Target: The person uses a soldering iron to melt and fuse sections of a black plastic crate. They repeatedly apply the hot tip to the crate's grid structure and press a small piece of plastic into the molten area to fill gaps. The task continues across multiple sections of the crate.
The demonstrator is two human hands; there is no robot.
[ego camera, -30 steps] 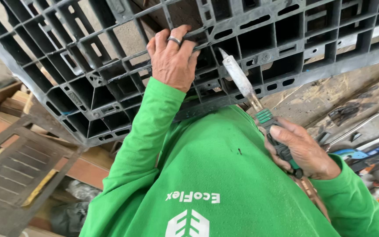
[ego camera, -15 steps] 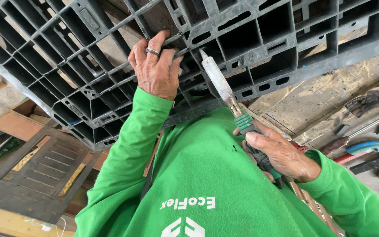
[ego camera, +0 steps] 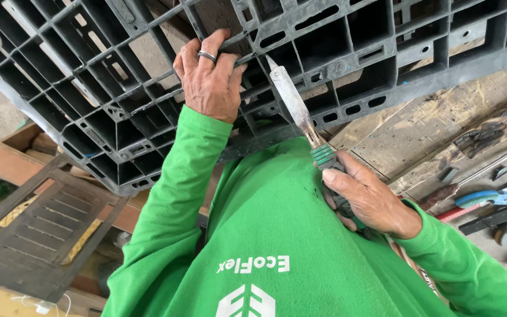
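A black plastic pallet [ego camera: 353, 53] fills the top of the view, tilted over a person in a green shirt [ego camera: 277, 235]. The left hand [ego camera: 209, 79] grips a rib of the pallet, fingers hooked over it. Below the pallet, the right hand [ego camera: 368, 196] is clenched around the green handle of a chisel [ego camera: 297, 108], whose blade tip seems to touch the pallet's grid.
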